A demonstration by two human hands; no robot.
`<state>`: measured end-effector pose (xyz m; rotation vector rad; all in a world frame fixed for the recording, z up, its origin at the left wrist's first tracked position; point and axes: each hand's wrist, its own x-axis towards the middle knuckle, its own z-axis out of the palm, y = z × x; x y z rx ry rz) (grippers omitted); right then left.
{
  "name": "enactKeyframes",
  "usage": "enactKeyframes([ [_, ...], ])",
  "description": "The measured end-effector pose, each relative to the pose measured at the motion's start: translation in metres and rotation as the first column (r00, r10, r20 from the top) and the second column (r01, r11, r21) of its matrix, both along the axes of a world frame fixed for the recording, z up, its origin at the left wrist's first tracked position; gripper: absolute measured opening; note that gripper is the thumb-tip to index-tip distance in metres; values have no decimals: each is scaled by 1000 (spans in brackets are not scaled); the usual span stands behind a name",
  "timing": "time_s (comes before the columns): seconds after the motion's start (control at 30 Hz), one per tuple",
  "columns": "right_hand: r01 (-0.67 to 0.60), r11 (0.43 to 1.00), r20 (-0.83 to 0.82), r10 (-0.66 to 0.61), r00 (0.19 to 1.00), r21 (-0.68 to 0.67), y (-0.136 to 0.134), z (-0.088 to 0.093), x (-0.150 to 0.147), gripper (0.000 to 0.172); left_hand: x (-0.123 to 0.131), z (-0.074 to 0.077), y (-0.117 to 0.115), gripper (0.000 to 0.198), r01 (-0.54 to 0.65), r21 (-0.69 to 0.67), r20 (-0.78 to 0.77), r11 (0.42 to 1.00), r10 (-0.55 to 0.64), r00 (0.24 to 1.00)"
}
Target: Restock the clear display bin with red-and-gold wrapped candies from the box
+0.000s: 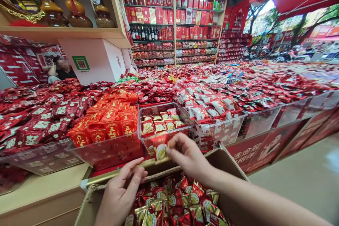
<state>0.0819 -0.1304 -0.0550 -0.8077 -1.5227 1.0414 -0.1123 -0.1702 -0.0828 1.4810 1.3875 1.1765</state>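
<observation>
Between the thumb and fingers of my right hand (185,152) is a small red and gold candy packet (160,151), held upright in front of a clear plastic bin (143,135). That bin holds a few layers of similar packets (159,126). My left hand (123,187) is over the left part of an open cardboard box (233,164), its thumb and fingers apart with nothing between them. Inside the box, below both hands, lie many red and gold packets (182,199).
Orange-red packets (111,118) fill the bin to the left, and white-red packets (209,104) the one to the right. Shelves (174,24) of bottles and boxes stand behind. A wooden cabinet (124,39) overhangs at upper left. A person (63,70) is at far left.
</observation>
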Motion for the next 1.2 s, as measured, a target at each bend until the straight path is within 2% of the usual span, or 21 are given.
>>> enactKeyframes([
  [0.1,128,983,169,-149,974,130,52,34,-4,9,-15,-8,14,39,-85,47,-87,995,89,992],
  [0.2,266,956,431,-292,854,122,112,55,-23,7,-18,-13,19,35,-53,91,-198,994,70,978],
  [0.27,290,954,524,-283,803,72,142,59,-39,8,-16,-14,17,30,-37,169,-331,985,92,939],
  [0.37,274,962,615,-222,757,11,165,55,-62,20,-15,-14,12,24,-7,304,-461,953,153,874],
  [0.53,243,970,744,-151,651,-16,171,44,-81,30,-16,-14,9,19,42,402,-520,915,191,833],
  [0.9,156,985,919,-121,374,66,176,38,-79,29,-11,-7,7,16,34,398,-510,917,191,839],
  [1.03,111,988,929,-141,343,109,177,32,-81,28,-11,-5,8,17,43,367,-534,929,172,828],
  [1.2,77,976,905,-216,366,202,174,33,-78,26,-9,-8,8,17,36,371,-531,928,180,828],
])
